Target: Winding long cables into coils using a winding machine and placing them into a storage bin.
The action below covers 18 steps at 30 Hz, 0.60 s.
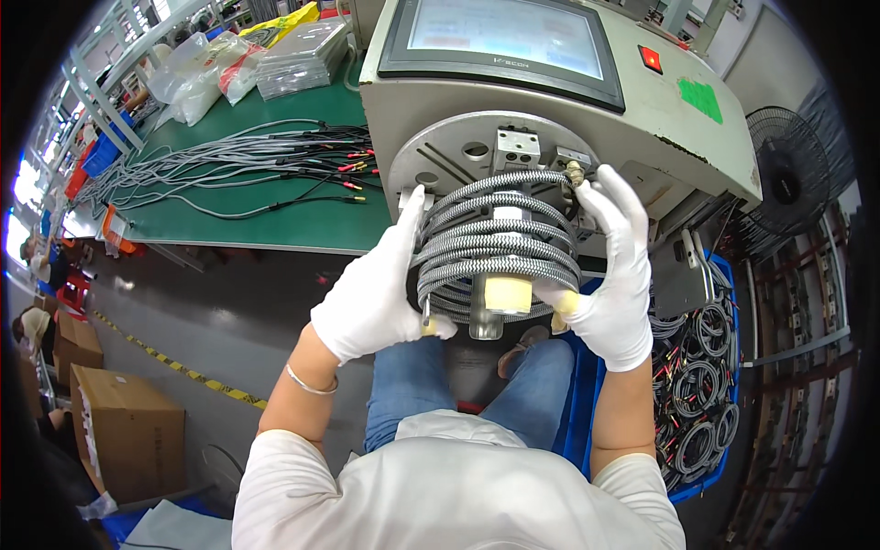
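A thick coil of black-and-white braided cable [500,246] is wound round the metal posts of a round winding plate [440,147] on the machine's front. My white-gloved left hand [380,284] grips the coil's left side, fingers pointing up along it and thumb tip low at its front. On the right side, my gloved right hand [610,275] holds the coil between its raised fingers and its thumb. A brass-coloured fitting [575,172] shows by the right fingertips. Yellow tape [508,294] wraps a post at the coil's front, beside a bare metal post [484,316].
The beige machine [683,137] carries a touchscreen [504,46] and a red switch [650,60]. Grey cables [238,151] lie across the green bench [312,223] at left. A blue crate [710,481] of coiled cables stands at right, below a fan [784,174]. Cardboard boxes [137,431] are lower left.
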Motion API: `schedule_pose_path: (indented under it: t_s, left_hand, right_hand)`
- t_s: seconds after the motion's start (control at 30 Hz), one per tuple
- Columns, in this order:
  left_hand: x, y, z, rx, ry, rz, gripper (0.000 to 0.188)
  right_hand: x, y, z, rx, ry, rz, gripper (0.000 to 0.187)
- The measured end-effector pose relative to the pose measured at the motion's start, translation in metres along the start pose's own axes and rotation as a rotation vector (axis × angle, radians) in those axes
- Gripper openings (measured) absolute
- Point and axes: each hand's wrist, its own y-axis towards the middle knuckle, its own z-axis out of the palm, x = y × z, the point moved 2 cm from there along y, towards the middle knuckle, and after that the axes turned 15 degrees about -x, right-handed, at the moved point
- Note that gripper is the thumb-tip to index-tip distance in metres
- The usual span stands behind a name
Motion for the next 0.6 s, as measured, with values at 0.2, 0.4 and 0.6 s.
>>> schedule_pose_path:
  t_s: [0.2, 0.4, 0.6]
  left_hand:
    - [-0.002, 0.005, 0.042, -0.295, -0.557, -0.015, 0.099]
    - [-0.008, -0.045, 0.063, -0.735, -0.36, -0.011, 0.067]
    - [-0.028, -0.072, 0.022, -0.234, -0.49, 0.127, 0.049]
  right_hand:
    - [-0.006, -0.01, 0.012, 0.051, 0.107, 0.211, 0.087]
    - [0.016, -0.04, 0.0, -0.024, 0.248, 0.021, 0.062]
    - [0.025, -0.09, -0.028, 0.209, 0.196, 0.046, 0.046]
